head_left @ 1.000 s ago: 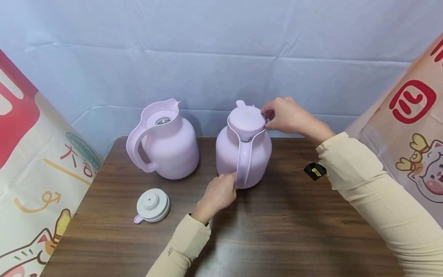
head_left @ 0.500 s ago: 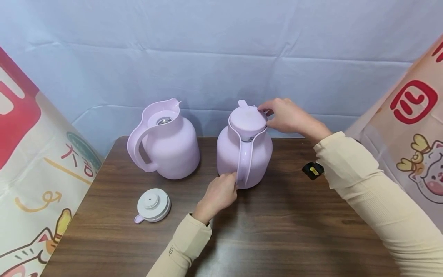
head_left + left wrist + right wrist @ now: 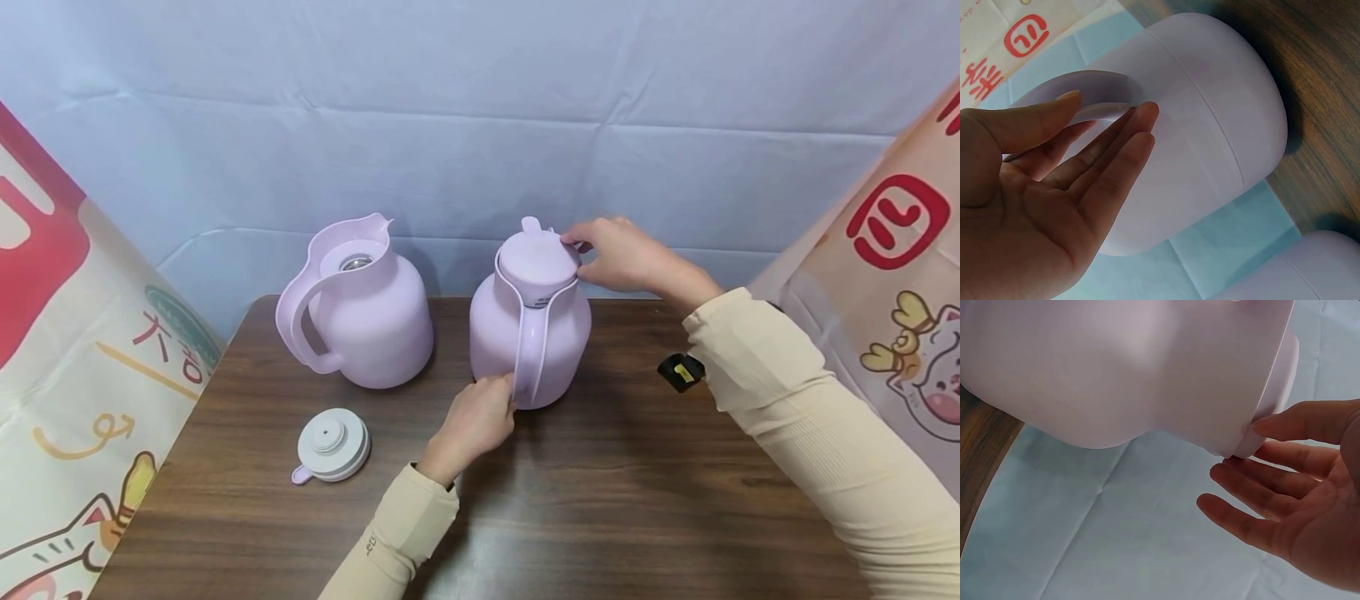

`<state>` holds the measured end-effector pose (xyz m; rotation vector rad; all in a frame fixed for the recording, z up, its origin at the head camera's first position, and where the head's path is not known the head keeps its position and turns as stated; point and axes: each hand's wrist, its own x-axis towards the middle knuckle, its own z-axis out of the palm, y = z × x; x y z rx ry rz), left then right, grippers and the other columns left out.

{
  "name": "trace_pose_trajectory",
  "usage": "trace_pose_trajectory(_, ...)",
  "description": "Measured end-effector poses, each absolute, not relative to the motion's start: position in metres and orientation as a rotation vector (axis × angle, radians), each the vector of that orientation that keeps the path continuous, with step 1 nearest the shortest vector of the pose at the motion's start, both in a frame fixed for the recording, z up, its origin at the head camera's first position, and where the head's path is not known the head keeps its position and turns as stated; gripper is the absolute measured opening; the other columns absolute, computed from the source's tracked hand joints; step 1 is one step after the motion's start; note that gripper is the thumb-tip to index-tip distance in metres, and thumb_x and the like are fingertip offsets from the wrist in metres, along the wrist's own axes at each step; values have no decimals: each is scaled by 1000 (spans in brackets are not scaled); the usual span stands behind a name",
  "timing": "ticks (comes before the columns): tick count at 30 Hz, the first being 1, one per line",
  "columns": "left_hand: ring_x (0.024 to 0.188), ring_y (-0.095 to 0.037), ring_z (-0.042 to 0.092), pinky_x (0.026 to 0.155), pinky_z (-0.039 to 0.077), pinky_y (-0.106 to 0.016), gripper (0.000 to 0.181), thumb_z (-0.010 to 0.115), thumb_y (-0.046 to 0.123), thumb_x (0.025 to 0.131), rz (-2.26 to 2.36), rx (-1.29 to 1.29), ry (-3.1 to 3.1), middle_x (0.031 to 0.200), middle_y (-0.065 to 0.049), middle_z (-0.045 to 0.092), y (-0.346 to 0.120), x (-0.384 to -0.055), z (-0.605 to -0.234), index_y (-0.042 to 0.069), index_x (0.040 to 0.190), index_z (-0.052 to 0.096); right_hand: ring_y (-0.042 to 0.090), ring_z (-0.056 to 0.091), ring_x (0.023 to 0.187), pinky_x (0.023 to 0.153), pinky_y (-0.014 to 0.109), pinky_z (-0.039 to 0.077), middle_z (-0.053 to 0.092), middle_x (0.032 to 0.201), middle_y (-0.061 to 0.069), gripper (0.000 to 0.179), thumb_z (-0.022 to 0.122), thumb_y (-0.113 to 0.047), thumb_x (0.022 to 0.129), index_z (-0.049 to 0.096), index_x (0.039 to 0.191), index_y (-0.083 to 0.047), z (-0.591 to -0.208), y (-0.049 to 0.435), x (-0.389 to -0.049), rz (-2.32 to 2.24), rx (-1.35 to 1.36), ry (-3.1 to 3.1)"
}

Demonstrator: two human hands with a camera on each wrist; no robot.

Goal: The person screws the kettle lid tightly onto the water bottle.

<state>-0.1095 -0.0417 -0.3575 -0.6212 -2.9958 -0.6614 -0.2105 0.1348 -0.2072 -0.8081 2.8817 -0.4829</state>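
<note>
A lilac thermos jug (image 3: 491, 333) stands upright on the table, its handle (image 3: 531, 346) facing the person. My left hand (image 3: 474, 423) grips the lower part of that handle between thumb and fingers, as the left wrist view shows. In the jug's mouth sits a round lilac lid (image 3: 538, 258) with a small tab (image 3: 532, 225) at its far side. My right hand (image 3: 626, 254) pinches the lid's right edge; in the right wrist view the thumb presses its side while the lower fingers (image 3: 1235, 519) stay loosely extended.
A second lilac jug (image 3: 371, 325) stands to the left, lidless, its inner opening visible. In front of it a white and lilac stopper lid (image 3: 330, 446) lies upside down on the wooden table (image 3: 600, 517). A pale blue cloth (image 3: 450, 100) hangs behind, with printed sheets (image 3: 892, 308) at both sides.
The lid has turned slightly, its tab shifting a little to the right. My right fingers have moved slightly along the lid's edge. The left hand keeps its place on the handle.
</note>
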Motion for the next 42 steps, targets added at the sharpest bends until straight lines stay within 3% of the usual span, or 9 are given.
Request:
trace_pose_trajectory(8,73,-26,63,58,47,-38,7,63,4,80,-669,-619,-2995,76,-6,62,-42,-109,-357,8,83,57,35,53,97,84,45,41,59,105,24,39,55,1,74,57,112,9,-204,132,-205,-422,-816,2907)
trace_pose_trajectory(17,75,-27,63,59,48,-39,7,62,4,80,-660,-623,-2990,77,-7,63,-42,-109,-355,7,83,57,25,47,71,63,35,37,54,74,9,8,56,1,72,61,76,-3,-203,131,-200,-392,-825,2948)
trace_pose_trajectory(23,74,-26,63,58,47,-38,7,62,4,80,-667,-628,-2989,76,-6,62,-42,-109,-356,8,82,57,20,39,62,55,30,28,42,61,3,12,55,0,71,57,63,-8,-201,131,-197,-362,-852,2971)
trace_pose_trajectory(27,73,-26,63,58,47,-38,8,62,3,80,-672,-628,-2987,75,-5,62,-43,-109,-356,8,82,57,20,40,63,56,30,29,45,62,3,11,54,1,70,59,65,-7,-200,132,-196,-384,-843,2981)
trace_pose_trajectory(31,72,-25,63,56,47,-37,8,63,3,79,-679,-627,-2987,75,-5,62,-43,-108,-356,8,81,57,25,49,70,63,36,39,56,71,8,11,54,1,69,62,74,-5,-201,133,-198,-395,-829,2993)
trace_pose_trajectory(37,73,-26,63,57,47,-37,7,62,3,80,-662,-629,-2990,76,-6,62,-42,-108,-356,7,82,57,34,58,89,78,46,44,63,96,20,31,55,0,70,63,100,2,-203,133,-203,-389,-835,2969)
trace_pose_trajectory(42,74,-26,63,58,48,-38,7,63,4,80,-655,-634,-2992,77,-6,63,-42,-108,-356,7,83,57,36,57,94,82,46,43,61,101,24,39,57,-2,73,58,111,8,-206,134,-207,-412,-836,2948)
